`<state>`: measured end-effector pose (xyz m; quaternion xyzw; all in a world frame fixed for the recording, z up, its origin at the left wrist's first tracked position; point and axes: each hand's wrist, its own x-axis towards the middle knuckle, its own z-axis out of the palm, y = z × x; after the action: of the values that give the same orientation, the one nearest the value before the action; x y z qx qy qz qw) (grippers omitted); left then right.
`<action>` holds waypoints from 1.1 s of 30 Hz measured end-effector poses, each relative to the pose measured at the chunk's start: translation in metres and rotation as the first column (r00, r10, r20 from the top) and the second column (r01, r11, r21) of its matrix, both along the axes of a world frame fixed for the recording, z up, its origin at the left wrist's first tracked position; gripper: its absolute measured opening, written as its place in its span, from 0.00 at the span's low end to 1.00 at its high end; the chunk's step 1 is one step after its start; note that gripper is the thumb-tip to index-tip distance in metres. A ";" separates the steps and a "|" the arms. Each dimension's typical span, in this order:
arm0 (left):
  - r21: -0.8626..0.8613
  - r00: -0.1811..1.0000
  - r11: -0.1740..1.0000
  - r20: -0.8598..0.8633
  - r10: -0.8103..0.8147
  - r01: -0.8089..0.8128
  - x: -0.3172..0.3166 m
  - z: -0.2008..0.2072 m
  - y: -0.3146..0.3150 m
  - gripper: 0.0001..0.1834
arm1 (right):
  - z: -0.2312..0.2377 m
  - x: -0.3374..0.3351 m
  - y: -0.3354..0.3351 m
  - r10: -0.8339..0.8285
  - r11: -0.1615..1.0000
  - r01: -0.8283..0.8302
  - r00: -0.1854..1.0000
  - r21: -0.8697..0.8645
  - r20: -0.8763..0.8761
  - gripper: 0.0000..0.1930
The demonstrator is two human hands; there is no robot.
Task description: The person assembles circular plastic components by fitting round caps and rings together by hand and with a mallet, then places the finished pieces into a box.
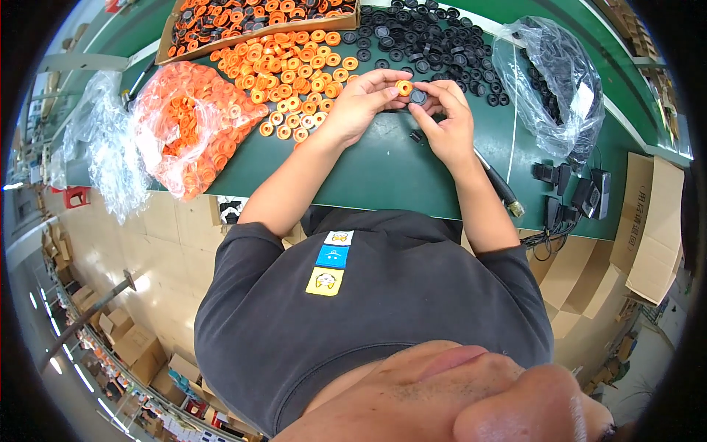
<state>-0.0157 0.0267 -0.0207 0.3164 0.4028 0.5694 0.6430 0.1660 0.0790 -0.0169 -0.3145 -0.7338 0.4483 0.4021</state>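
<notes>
Over the green table, my left hand pinches an orange ring-shaped part between thumb and fingers. Close beside it, my right hand grips a round black cap. The two parts are side by side; whether they touch I cannot tell. Loose orange rings lie spread to the left of my hands, and a heap of black caps lies beyond them. A small black piece rests on the table just below my fingers.
A cardboard tray of mixed orange and black parts stands at the back left. Plastic bags of orange rings and black parts flank the work area. A black-handled tool, power adapters and an open carton are to the right.
</notes>
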 end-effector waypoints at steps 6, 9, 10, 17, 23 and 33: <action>-0.007 0.998 1.000 -0.066 -0.016 0.016 0.001 0.000 0.000 0.17 | 0.003 -0.002 -0.002 -0.035 0.999 0.036 0.999 0.002 -0.031 0.19; -0.011 0.995 0.999 -0.096 -0.039 0.039 0.002 -0.001 -0.001 0.17 | 0.002 -0.002 0.000 -0.043 0.997 0.043 0.999 0.063 -0.008 0.18; -0.009 0.994 0.999 -0.097 -0.040 0.039 0.002 -0.001 -0.001 0.17 | 0.002 -0.002 -0.001 -0.044 0.997 0.044 0.999 0.064 -0.007 0.18; 0.039 0.993 0.998 -0.109 -0.041 0.045 0.002 -0.004 -0.001 0.19 | -0.002 -0.002 0.000 -0.033 0.998 0.036 0.998 0.060 -0.046 0.17; 0.039 0.980 0.998 -0.193 -0.041 0.050 0.004 -0.002 -0.002 0.19 | 0.000 -0.003 -0.002 -0.048 0.997 0.051 0.997 0.053 -0.053 0.16; 0.053 0.965 0.998 -0.260 -0.023 0.038 0.006 -0.005 -0.002 0.19 | 0.000 -0.002 -0.002 -0.068 0.991 0.070 0.998 0.116 -0.019 0.17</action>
<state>-0.0095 0.0244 -0.0254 0.4125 0.4619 0.5247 0.5842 0.1636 0.0773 -0.0172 -0.3120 -0.7445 0.3928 0.4406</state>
